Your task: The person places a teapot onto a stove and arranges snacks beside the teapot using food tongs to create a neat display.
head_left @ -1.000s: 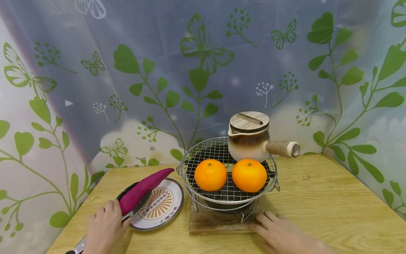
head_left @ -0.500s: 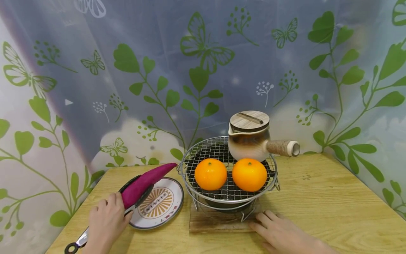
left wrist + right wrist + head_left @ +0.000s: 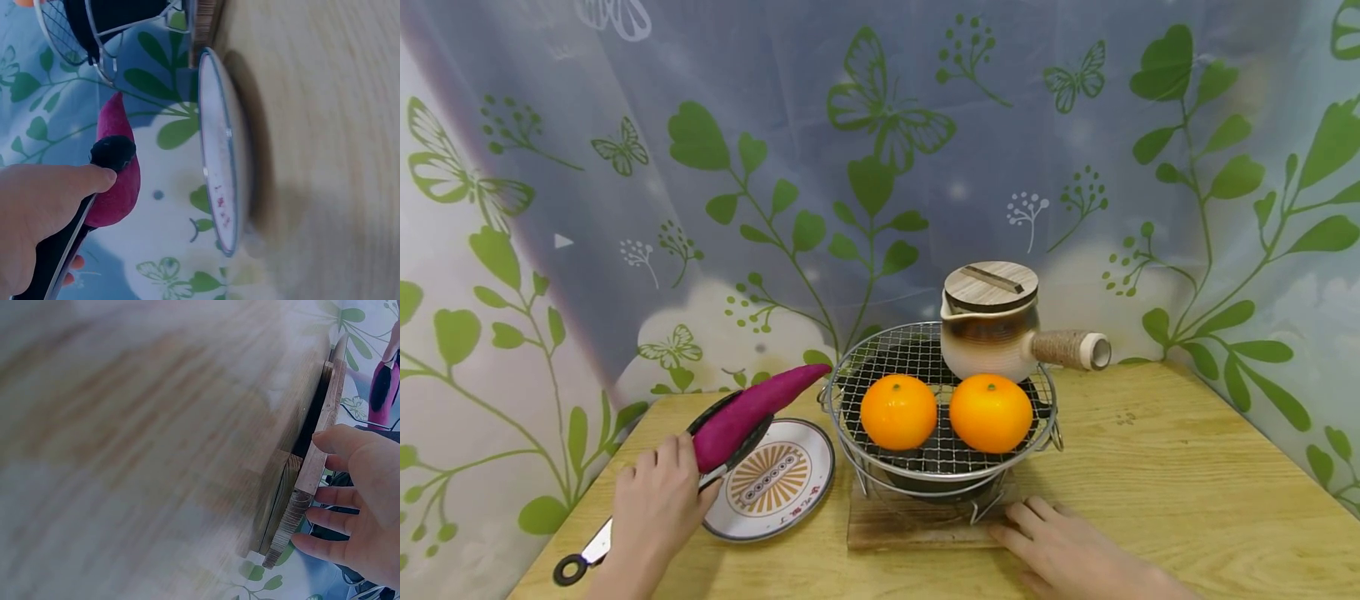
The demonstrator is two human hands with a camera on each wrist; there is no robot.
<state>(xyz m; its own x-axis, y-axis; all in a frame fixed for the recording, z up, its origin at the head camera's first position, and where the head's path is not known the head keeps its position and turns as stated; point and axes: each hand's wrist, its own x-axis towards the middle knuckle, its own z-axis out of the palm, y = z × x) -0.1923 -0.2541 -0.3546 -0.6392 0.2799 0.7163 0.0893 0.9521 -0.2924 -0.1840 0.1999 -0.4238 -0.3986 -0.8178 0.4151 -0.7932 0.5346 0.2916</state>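
Observation:
My left hand (image 3: 658, 496) grips a pair of tongs (image 3: 597, 543), whose ringed handle end sticks out behind the wrist. Between the dark tong heads (image 3: 112, 152) lies a purple sweet potato (image 3: 756, 415), its thin tip pointing up and right. It is raised above the left part of a patterned plate (image 3: 808, 462), and the left wrist view shows a gap between them. My right hand (image 3: 1067, 542) touches the right corner of a wooden board (image 3: 917, 529), thumb (image 3: 340, 439) and extended fingers at its edges.
On the board stands a round grill (image 3: 925, 475) with a wire mesh top. Two oranges (image 3: 898, 412) sit at its front. Behind them is a clay pot (image 3: 988, 346) with a wooden lid, its wrapped handle jutting right. A printed curtain (image 3: 775, 83) hangs behind the table (image 3: 1187, 467).
My left hand has carried the tongs and the sweet potato up and to the right, so the tip is now beside the grill's left rim. The right hand has stayed at the board.

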